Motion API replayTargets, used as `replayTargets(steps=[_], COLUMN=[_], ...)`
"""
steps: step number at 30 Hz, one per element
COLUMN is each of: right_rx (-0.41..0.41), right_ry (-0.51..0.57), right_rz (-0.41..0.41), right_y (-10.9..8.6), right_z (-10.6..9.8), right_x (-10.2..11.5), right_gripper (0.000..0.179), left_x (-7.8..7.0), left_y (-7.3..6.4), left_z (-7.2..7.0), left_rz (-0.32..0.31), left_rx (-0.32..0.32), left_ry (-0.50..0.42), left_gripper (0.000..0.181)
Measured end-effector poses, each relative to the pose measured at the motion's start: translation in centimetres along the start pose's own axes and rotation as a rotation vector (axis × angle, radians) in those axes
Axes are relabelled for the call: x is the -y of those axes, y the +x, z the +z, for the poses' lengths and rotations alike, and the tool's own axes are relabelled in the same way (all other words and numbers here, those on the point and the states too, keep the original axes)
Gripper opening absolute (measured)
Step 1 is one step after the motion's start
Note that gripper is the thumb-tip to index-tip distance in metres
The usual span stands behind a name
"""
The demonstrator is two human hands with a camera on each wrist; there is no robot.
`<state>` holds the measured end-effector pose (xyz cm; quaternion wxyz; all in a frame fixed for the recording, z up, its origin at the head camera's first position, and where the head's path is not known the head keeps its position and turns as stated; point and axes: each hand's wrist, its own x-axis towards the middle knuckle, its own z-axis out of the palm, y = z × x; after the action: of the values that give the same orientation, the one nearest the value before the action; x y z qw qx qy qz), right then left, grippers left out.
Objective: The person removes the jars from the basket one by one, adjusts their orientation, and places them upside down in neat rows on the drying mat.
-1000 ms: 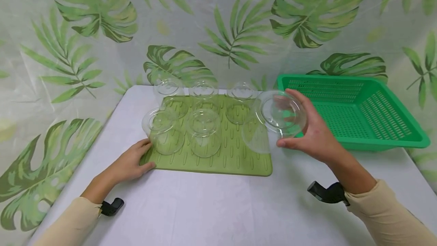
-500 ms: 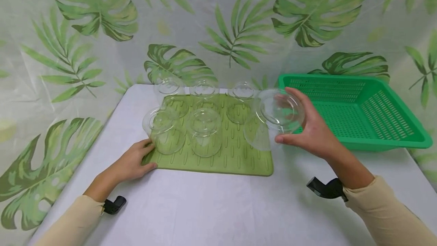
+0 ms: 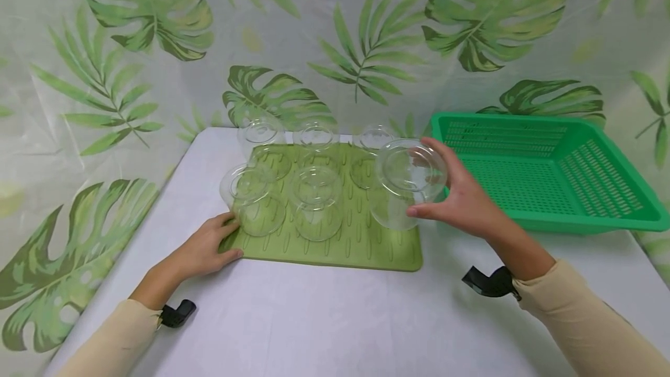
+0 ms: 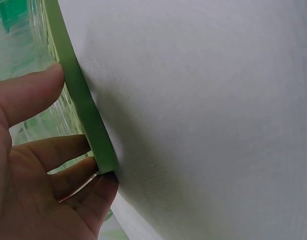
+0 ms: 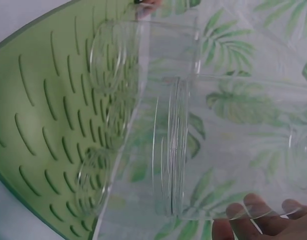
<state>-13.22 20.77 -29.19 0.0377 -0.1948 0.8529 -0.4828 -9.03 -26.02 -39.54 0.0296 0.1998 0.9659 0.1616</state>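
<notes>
My right hand [image 3: 466, 196] grips a clear jar [image 3: 408, 176] from its right side, thumb in front and fingers behind. The jar is upside down, base up, over the right part of the green drying mat [image 3: 361, 255]. Its ridged mouth end shows in the right wrist view as a ringed rim [image 5: 176, 145] facing the mat. At the mat's front left corner rests my left hand [image 3: 201, 249]; its thumb touches the front edge and its fingers the left edge. Several more clear jars stand inverted on the mat, including a front left jar [image 3: 259, 214] and a front middle jar [image 3: 316, 217].
A green perforated plastic basket [image 3: 570, 220] stands to the right, behind my right forearm. The back row of jars includes a back right jar [image 3: 374, 138] close behind the held one. A white cloth [image 3: 324, 319] covers the table. A leaf-print curtain [image 3: 387, 28] hangs behind.
My right hand has moved left with the jar, bringing it further over the mat and away from the basket. The left hand has stayed at the mat's corner.
</notes>
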Motion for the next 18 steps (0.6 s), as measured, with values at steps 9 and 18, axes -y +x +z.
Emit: replayTargets(steps=[9, 18], right_rx=[0.038, 0.083], right_ry=[-0.010, 0.042], right_rz=[0.042, 0.022], right_y=[0.4, 0.9], right_z=[1.2, 2.6], right_x=[-0.8, -2.6], right_gripper=[0.112, 0.110], left_x=[-0.4, -0.6], left_y=[0.0, 0.1], left_z=[0.0, -0.1], left_rz=[-0.002, -0.014], left_rx=[0.014, 0.030], left_ry=[0.004, -0.006], left_gripper=[0.062, 0.062])
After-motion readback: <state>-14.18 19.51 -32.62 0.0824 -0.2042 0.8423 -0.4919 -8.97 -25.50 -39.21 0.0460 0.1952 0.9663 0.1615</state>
